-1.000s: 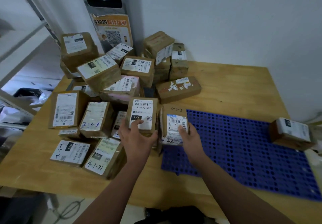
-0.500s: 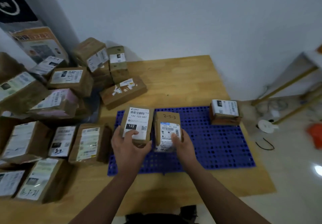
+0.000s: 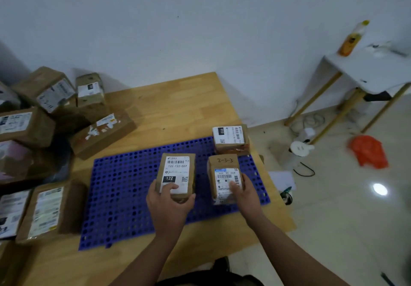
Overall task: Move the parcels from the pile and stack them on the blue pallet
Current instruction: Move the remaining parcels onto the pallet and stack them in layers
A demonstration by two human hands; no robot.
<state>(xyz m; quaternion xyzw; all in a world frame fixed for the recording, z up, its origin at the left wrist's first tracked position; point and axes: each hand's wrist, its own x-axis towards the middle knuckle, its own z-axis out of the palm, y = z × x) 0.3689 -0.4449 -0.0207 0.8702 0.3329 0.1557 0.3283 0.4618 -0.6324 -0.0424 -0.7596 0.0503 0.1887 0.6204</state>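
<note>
My left hand point(image 3: 168, 205) grips a brown parcel with a "122" label point(image 3: 177, 172) over the middle of the blue pallet point(image 3: 120, 188). My right hand point(image 3: 245, 193) grips a second brown parcel marked "2-3-3" point(image 3: 223, 174) over the pallet's right part. Whether either parcel touches the pallet I cannot tell. A third labelled parcel point(image 3: 230, 139) lies at the pallet's far right corner. The pile of brown parcels point(image 3: 44, 112) fills the left side of the wooden table point(image 3: 173, 105).
The table's right edge runs close beside the pallet. Beyond it on the tiled floor are a white side table point(image 3: 369, 70) with an orange bottle point(image 3: 352, 39), cables, a white round device point(image 3: 300, 149) and an orange bag point(image 3: 369, 151). A white wall stands behind.
Both hands have carried their parcels rightward from the pile to above the pallet. The two parcels are now farther apart, and the view has swung right.
</note>
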